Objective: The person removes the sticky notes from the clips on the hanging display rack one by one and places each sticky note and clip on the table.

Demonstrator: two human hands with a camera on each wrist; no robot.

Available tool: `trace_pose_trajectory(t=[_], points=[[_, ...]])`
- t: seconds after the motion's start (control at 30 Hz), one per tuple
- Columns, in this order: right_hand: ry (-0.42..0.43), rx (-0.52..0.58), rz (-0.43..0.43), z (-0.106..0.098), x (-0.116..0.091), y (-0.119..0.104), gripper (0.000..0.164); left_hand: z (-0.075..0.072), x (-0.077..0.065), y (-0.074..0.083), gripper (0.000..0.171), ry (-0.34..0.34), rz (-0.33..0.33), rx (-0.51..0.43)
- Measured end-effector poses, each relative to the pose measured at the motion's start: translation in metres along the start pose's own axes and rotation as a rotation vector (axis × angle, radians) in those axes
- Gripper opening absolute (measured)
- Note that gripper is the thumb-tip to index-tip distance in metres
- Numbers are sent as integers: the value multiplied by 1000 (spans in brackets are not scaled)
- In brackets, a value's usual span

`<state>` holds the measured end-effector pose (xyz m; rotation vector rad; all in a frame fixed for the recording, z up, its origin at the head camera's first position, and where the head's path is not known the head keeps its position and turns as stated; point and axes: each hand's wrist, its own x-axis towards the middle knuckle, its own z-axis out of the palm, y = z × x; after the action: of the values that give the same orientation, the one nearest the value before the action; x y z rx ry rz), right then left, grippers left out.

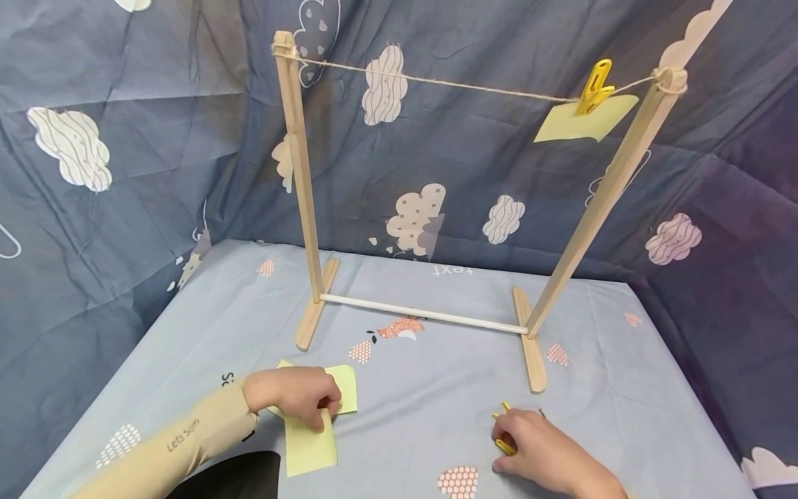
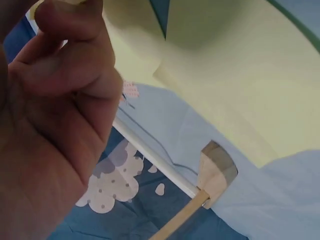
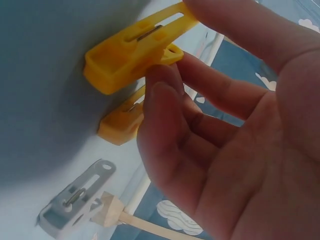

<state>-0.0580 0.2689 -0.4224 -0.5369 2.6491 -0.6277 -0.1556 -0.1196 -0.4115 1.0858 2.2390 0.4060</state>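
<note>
My left hand [image 1: 298, 394] pinches a pale yellow paper note [image 1: 310, 447] over the table. Another yellow note [image 1: 348, 389] lies just beyond, partly covered by the hand. In the left wrist view, the curled fingers [image 2: 75, 60] are beside the large yellow sheet [image 2: 250, 75]. At the right, my right hand [image 1: 544, 447] holds a yellow plastic clothespin [image 3: 135, 50] between thumb and fingers, close above the tabletop. A second yellow clothespin [image 3: 122, 120] and a grey clothespin [image 3: 77, 200] lie past it in the right wrist view.
A wooden frame stands behind the hands, with a left post [image 1: 300, 173], a right post [image 1: 605, 208] and a white bottom rod [image 1: 424, 315]. Along its top runs a twine line [image 1: 436, 82], where a yellow clothespin [image 1: 595, 86] holds a yellow note [image 1: 576, 125]. Dark cloth hangs around.
</note>
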Motion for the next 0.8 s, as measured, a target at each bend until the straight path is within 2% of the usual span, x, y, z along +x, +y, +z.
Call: trace_pose_trajectory(t=[0.2, 0.47, 0.6, 0.8], points=[[-55, 27, 37, 0, 0, -1, 21, 5, 4, 5, 21, 42, 2, 65], [-93, 70, 74, 6, 0, -5, 23, 15, 4, 6, 27, 93, 57, 129], [-67, 52, 83, 4, -2, -6, 25, 16, 5, 8, 29, 94, 52, 154], [22, 6, 28, -4, -6, -8, 27, 15, 7, 10, 29, 101, 32, 181]])
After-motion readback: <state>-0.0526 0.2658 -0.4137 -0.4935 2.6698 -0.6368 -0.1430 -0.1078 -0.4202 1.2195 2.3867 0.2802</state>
